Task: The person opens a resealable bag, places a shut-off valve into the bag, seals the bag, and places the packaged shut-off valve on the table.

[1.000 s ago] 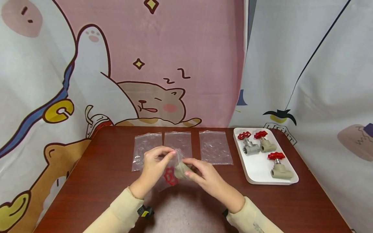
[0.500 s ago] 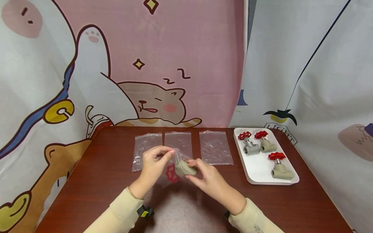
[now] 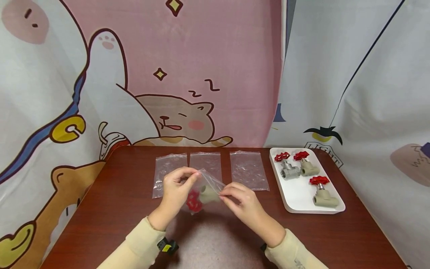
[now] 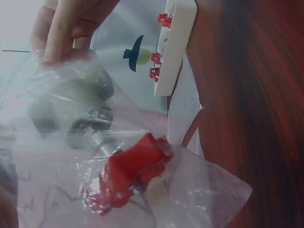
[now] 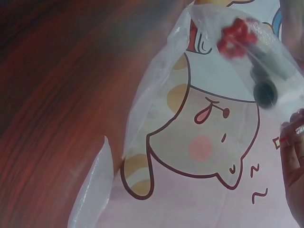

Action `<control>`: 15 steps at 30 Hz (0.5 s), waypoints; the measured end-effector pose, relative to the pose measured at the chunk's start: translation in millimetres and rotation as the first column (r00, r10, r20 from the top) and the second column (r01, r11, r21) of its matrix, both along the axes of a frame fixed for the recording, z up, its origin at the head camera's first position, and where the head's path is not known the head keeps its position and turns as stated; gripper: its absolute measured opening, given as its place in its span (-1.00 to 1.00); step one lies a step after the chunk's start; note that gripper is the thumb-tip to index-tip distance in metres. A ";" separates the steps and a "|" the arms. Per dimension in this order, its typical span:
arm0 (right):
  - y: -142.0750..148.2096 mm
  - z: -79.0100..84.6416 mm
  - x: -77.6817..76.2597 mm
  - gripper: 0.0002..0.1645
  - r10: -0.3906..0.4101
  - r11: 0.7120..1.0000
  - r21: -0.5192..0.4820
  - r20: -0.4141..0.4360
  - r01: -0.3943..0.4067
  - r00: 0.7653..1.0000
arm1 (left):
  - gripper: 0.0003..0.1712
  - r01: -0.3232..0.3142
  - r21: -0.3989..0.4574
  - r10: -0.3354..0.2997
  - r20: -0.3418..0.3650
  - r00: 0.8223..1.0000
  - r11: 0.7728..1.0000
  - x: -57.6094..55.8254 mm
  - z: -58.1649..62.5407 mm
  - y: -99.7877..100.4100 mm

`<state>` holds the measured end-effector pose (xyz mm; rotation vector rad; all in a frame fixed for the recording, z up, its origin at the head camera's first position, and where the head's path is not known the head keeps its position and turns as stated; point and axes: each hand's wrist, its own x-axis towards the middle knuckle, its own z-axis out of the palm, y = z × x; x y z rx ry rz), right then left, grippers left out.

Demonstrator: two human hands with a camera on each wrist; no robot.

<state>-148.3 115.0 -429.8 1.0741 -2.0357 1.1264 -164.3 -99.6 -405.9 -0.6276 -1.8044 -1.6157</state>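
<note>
A clear zip bag [image 3: 212, 180] hangs between my two hands, held up over the table. Inside it lies a valve with a beige body [image 3: 208, 194] and a red handwheel [image 3: 193, 201], the wheel toward the bag's lower left corner. My left hand [image 3: 178, 188] pinches the bag's top edge at one end between thumb and forefinger. At the other end of that edge my right hand [image 3: 240, 198] pinches the plastic with thumb and fingertips. Through the film in the left wrist view, the red handwheel [image 4: 135, 166] and metal stem [image 4: 100, 142] show.
Three flat clear bags lie along the back of the table: a left one [image 3: 161, 175], a middle one [image 3: 209, 160] and a right one [image 3: 248, 170]. On the right, a white tray [image 3: 295, 196] bears three red-wheeled valves, one grey [image 3: 289, 171] and two beige. A printed curtain [image 3: 242, 74] stands behind.
My right hand has let go of the valve's beige body and now pinches the bag's top edge. The valve has slid fully into the bag. My left hand has kept its pinch.
</note>
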 end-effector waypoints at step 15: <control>4.1 9.3 -4.0 -0.76 -0.002 0.997 -0.076 0.032 0.004 0.999 | -0.92 0.034 0.060 -0.045 0.194 0.980 0.998 4.8 1.5 -3.8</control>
